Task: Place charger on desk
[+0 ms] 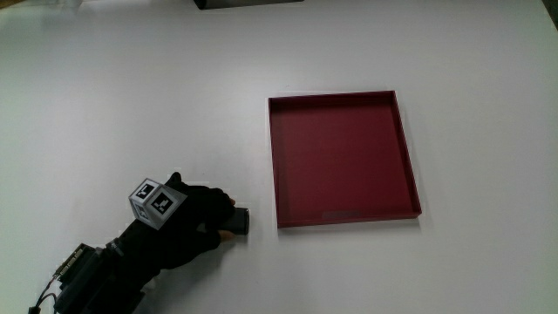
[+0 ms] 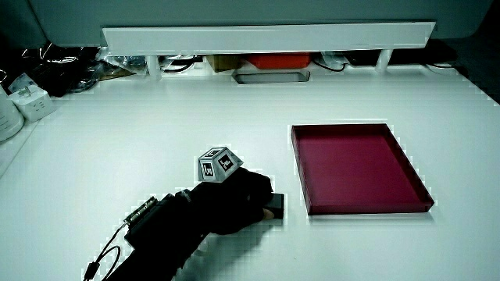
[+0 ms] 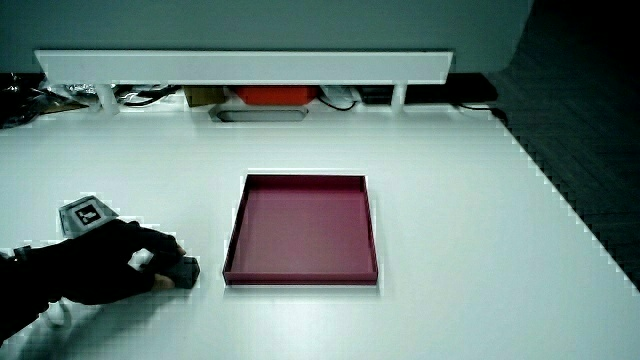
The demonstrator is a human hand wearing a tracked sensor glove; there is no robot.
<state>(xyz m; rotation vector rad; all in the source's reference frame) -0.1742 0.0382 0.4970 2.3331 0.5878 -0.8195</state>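
Gloved hands (image 1: 187,228) curled around the dark charger (image 1: 236,221) on the white table (image 1: 131,105), beside the red tray (image 1: 410,166)

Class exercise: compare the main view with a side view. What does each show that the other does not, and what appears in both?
Only the main view looks straight down into the red tray, showing its whole bare floor, with almost nothing but table around it.

Only a side view shows the low white partition and the clutter and cables under it, farther from the person than the tray.

Both show the hand resting on the white table, closed around a small dark charger beside the tray's nearer corner.
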